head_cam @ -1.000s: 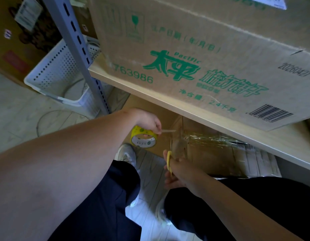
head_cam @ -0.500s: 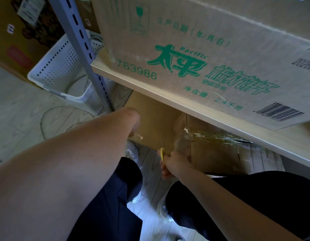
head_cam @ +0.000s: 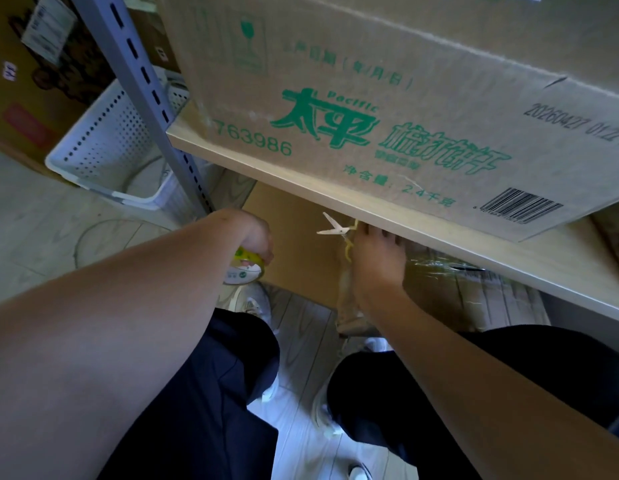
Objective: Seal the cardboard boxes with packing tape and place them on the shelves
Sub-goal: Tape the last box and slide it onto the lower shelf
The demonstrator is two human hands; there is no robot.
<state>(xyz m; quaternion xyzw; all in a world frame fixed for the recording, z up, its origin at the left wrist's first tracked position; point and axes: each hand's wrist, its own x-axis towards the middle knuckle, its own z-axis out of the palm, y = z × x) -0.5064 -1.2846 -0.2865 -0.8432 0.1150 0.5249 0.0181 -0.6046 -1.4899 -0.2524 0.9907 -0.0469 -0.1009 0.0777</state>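
Cardboard box (head_cam: 301,244) sits low under the shelf board (head_cam: 422,220), on the floor, plain brown face toward me, its right part glossy with clear tape (head_cam: 436,271). A taped corner edge runs down just below my right hand (head_cam: 377,265).

My right hand is up at the front edge of the shelf board, fingers (head_cam: 387,235) curled, tips touching the board's underside lip. It holds small scissors (head_cam: 336,228): yellow handle loops against my hand, white blades parted and pointing left, clear of the box face.

My left hand (head_cam: 252,237) hovers in front of the box's left part, fingers curled down around the tape roll (head_cam: 244,271). The roll has a yellow band and a white core label; it hangs beneath my palm, just above my shoe. Cannot tell whether the roll touches the box.

On top of the shelf board, a large printed carton (head_cam: 370,98) with green lettering and a barcode stands flush to the front edge, overhanging it slightly at the right.

Grey slotted upright (head_cam: 145,91) of the shelf unit rises at the board's left corner. Behind it on the floor, a white perforated basket (head_cam: 107,147), and further left another brown box (head_cam: 27,98) with labels.

I am crouched; both knees in dark trousers fill the near foreground, pale wood-pattern floor (head_cam: 301,410) between them.
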